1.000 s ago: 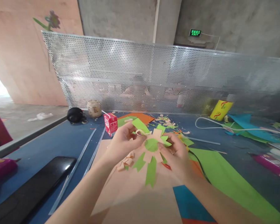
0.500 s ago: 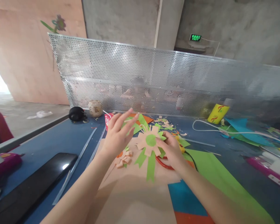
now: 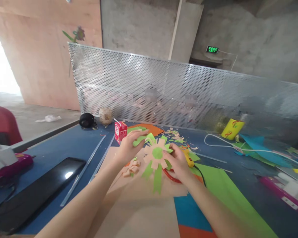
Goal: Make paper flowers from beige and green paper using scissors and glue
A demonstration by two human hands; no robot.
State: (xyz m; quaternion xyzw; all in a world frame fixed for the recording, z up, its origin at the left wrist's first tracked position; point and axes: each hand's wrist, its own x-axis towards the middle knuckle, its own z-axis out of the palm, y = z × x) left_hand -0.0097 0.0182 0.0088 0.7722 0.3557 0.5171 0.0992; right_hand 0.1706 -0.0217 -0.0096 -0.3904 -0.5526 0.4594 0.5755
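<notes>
A paper flower (image 3: 150, 156) with peach petals, a green centre and forked green tails stands over the peach sheet. My right hand (image 3: 177, 160) pinches its right side, with the thumb on the front near the centre. My left hand (image 3: 131, 145) is raised at the flower's upper left, fingers stretched towards it and the thumb apart. Nothing is clearly held there; contact with the petals cannot be made out. Below the left hand lies a second peach paper flower (image 3: 131, 168). Beside the right hand are a red curved handle (image 3: 172, 177) and a yellow tool (image 3: 188, 158) with a black cord.
Peach sheet (image 3: 139, 211), green sheet (image 3: 228, 195) and blue paper (image 3: 191, 211) cover the near table. At left lies a black phone-like slab (image 3: 44, 188). A red drink carton (image 3: 120, 131) and paper scraps (image 3: 175, 135) stand farther back, before a perforated metal screen (image 3: 129, 76).
My left hand has lowered and come closer to the flower, its fingers less spread. My right hand keeps its grip. The camera view has shifted, uncovering the drink carton.
</notes>
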